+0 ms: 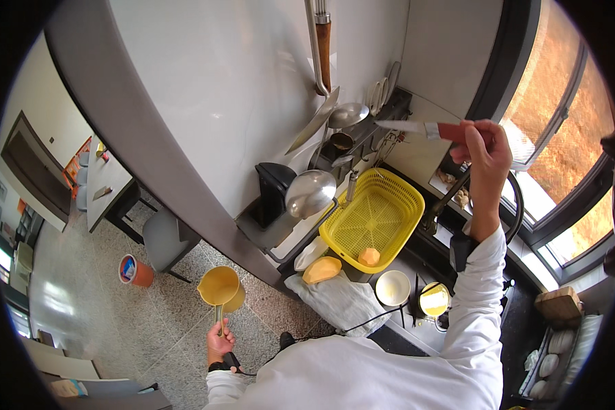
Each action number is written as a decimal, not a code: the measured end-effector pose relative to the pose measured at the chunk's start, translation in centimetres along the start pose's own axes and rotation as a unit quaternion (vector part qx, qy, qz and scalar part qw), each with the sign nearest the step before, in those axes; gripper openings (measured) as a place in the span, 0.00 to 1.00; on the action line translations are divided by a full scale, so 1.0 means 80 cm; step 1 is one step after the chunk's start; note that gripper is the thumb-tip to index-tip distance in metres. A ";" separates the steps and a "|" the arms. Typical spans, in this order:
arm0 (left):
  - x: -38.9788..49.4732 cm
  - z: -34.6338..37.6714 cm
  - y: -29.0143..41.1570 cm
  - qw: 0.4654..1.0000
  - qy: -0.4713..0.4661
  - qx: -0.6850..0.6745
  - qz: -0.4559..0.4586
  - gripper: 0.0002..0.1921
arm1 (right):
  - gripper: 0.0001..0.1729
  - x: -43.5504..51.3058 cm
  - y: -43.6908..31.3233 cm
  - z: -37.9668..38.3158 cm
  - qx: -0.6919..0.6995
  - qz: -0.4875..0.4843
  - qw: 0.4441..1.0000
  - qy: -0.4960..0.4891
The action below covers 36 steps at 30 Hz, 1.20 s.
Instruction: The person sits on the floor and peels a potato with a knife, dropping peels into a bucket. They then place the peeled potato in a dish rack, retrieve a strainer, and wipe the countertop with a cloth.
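My left hand [220,338], low over the floor at the left, grips the handle of a yellow plastic dipper [234,297] whose mouth faces up. My right hand [484,146] is raised near the window, holding a small knife [407,126] by its red handle, the blade pointing left. Between the hands and below the knife is a yellow perforated basket [416,192] at the sink. One peeled orange-coloured piece of produce [369,257] lies in its near end. A larger peeled orange piece [322,270] rests outside it, by a grey cloth [338,302].
Ladles [311,193] and a wok spatula [315,125] hang along the wall. A black faucet [433,218] stands right of the basket. Nearer me are a white bowl [392,288] and a yellow container [434,299]. A grey chair [166,238] and an orange bin [136,271] stand at left.
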<state>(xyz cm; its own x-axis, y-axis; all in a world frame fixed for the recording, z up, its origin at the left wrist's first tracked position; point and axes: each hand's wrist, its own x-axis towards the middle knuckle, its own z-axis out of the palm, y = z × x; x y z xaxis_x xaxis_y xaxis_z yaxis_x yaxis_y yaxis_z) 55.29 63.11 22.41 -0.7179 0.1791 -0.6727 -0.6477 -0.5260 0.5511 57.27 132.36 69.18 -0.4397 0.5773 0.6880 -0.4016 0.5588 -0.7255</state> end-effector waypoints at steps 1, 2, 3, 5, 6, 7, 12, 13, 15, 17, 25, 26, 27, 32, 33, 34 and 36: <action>-0.001 -0.001 -0.002 1.000 -0.008 -0.002 0.004 0.15 | 0.11 0.006 -0.006 0.010 0.023 -0.019 0.999 -0.012; -0.001 -0.003 -0.004 1.000 -0.023 -0.004 0.005 0.15 | 0.11 0.013 -0.010 0.022 0.037 -0.020 0.999 -0.030; -0.002 -0.005 -0.007 1.000 -0.017 -0.007 0.007 0.15 | 0.11 0.017 -0.014 0.034 0.046 -0.002 0.998 -0.044; -0.008 -0.013 -0.012 1.000 -0.016 -0.013 0.004 0.15 | 0.11 0.024 -0.019 0.057 0.068 0.023 0.995 -0.070; -0.010 -0.017 -0.015 1.000 -0.009 -0.019 0.011 0.15 | 0.11 0.028 -0.023 0.066 0.058 0.036 0.994 -0.082; -0.013 -0.021 -0.018 1.000 -0.002 -0.024 0.017 0.15 | 0.11 0.033 -0.027 0.072 0.050 0.028 0.993 -0.100; -0.023 -0.048 -0.032 0.997 0.009 -0.065 0.029 0.15 | 0.16 0.051 -0.041 0.107 -0.007 -0.004 0.992 -0.122; -0.022 -0.051 -0.033 0.997 0.016 -0.074 0.030 0.15 | 0.17 0.055 -0.041 0.114 -0.002 -0.018 0.991 -0.133; -0.020 -0.057 -0.034 0.996 0.018 -0.079 0.027 0.15 | 0.19 0.070 -0.038 0.137 -0.059 -0.068 0.988 -0.122; -0.024 -0.061 -0.035 0.996 0.031 -0.078 0.029 0.15 | 0.20 0.071 -0.027 0.163 -0.110 -0.090 0.982 -0.121; -0.041 -0.051 -0.039 0.996 0.031 -0.068 0.041 0.17 | 0.21 0.082 0.052 0.227 -0.143 -0.069 0.974 -0.161; -0.045 -0.051 -0.040 0.996 0.038 -0.073 0.037 0.17 | 0.22 0.087 0.062 0.226 -0.159 -0.104 0.966 -0.174; -0.049 -0.053 -0.042 0.996 0.037 -0.077 0.033 0.17 | 0.23 0.088 0.071 0.229 -0.188 -0.109 0.960 -0.178; -0.059 -0.062 -0.040 0.995 0.048 -0.081 0.026 0.16 | 0.22 0.072 0.091 0.207 0.014 -0.013 0.968 -0.251; -0.059 -0.063 -0.039 0.995 0.056 -0.084 0.020 0.16 | 0.21 0.061 0.092 0.199 -0.013 0.012 0.980 -0.197; -0.060 -0.063 -0.037 0.995 0.058 -0.082 0.025 0.16 | 0.21 0.050 0.092 0.188 -0.020 0.020 0.988 -0.155; -0.061 -0.062 -0.034 0.995 0.052 -0.083 0.030 0.16 | 0.19 0.018 0.092 0.162 -0.012 0.048 0.992 -0.113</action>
<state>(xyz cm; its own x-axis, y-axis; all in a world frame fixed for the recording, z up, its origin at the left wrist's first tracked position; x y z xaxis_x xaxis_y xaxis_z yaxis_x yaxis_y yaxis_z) 61.82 59.54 21.70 -0.7175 0.0603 -0.6939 -0.5471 -0.6653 0.5080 43.26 129.58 64.70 -0.6448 0.4823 0.5930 -0.3306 0.5235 -0.7853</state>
